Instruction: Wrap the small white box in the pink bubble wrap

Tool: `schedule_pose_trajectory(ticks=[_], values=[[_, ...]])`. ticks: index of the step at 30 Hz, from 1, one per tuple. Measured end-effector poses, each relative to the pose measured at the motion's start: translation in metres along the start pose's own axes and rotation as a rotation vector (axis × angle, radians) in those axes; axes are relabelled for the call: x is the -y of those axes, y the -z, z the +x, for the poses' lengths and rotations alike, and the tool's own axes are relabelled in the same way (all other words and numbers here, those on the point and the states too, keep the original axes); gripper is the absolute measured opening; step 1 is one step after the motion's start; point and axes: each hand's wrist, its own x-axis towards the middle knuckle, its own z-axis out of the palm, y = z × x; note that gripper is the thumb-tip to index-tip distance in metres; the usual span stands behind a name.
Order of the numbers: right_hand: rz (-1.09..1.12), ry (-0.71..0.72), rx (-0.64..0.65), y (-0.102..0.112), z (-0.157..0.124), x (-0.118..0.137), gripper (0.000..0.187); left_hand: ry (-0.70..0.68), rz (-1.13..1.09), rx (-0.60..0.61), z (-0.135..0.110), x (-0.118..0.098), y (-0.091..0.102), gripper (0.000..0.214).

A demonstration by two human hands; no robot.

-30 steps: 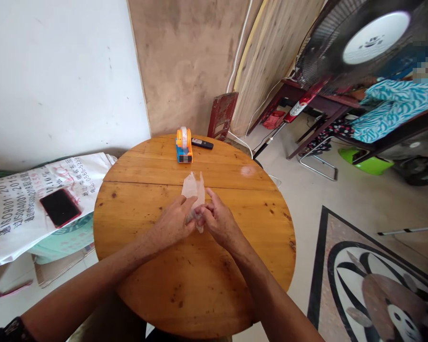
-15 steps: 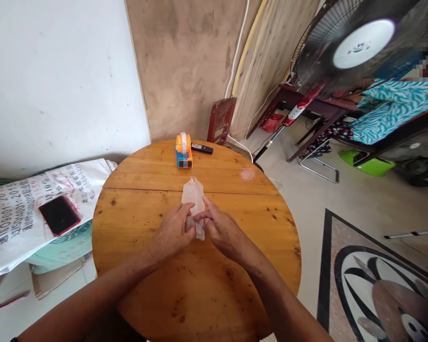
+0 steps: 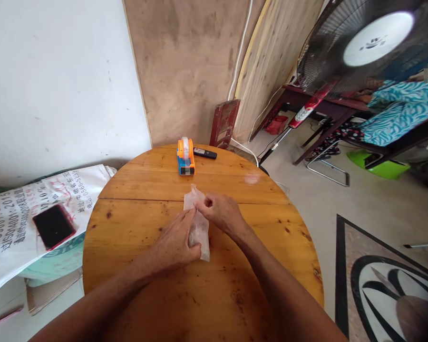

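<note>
A small translucent plastic bag (image 3: 199,232) lies flat on the round wooden table (image 3: 146,223) in front of me. My left hand (image 3: 174,242) rests on the bag's lower left part, its fingers pressing it down against the wood. My right hand (image 3: 219,211) pinches the bag's upper edge between thumb and fingers. An orange and blue tape dispenser (image 3: 185,156) stands at the table's far edge, with a black remote (image 3: 205,153) lying beside it on the right.
A white printed sack (image 3: 17,218) with a black phone (image 3: 53,226) on it sits left of the table. A red chair (image 3: 224,122) stands behind the table. A standing fan (image 3: 364,42) and a dark bench are at the right; a patterned floor inlay (image 3: 388,289) lies at the lower right.
The bag now lies flatter on the table. My right hand has slid up to its top edge, while my left hand has settled lower on it.
</note>
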Motion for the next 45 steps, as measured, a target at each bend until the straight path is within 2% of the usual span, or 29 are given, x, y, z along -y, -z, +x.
schedule_pose_trajectory(ticks=[4,9,13,17,20,23,26,28,32,36,40,45], values=[[-0.013,0.059,-0.015,-0.005,0.005,-0.004,0.019,0.039,-0.004,0.043,0.002,0.002,0.001,0.083],[0.109,0.107,-0.073,-0.007,0.003,-0.010,0.021,0.039,0.008,0.066,0.005,0.004,0.002,0.084],[0.217,0.164,0.053,-0.011,0.006,-0.015,0.029,0.037,0.000,0.035,0.002,0.002,0.001,0.082],[0.246,0.214,0.148,-0.018,0.007,-0.022,0.025,-0.045,0.065,-0.037,-0.003,-0.008,0.003,0.083],[0.281,0.250,0.188,-0.023,0.008,-0.027,0.023,-0.147,0.150,0.002,-0.004,-0.011,0.005,0.063],[0.322,0.220,0.153,-0.027,0.011,-0.032,0.019,-0.177,0.183,0.044,-0.003,-0.010,0.004,0.044],[0.315,0.118,0.033,-0.026,0.019,-0.034,0.016,-0.161,0.194,0.030,-0.003,-0.007,0.002,0.042],[0.233,0.063,0.008,-0.023,0.028,-0.034,0.021,-0.163,0.194,0.021,-0.003,-0.007,0.002,0.041],[0.077,0.037,0.160,-0.016,0.046,-0.028,0.026,-0.167,0.179,0.021,-0.004,-0.009,0.004,0.041],[0.065,0.057,0.271,-0.015,0.059,-0.021,0.023,-0.177,0.200,0.033,-0.004,-0.009,0.005,0.042],[0.090,0.079,0.285,-0.019,0.061,-0.016,0.017,-0.194,0.235,0.022,-0.004,-0.010,0.005,0.043],[0.194,0.085,0.207,-0.022,0.060,-0.015,0.009,-0.205,0.321,-0.003,-0.006,-0.016,0.007,0.039]])
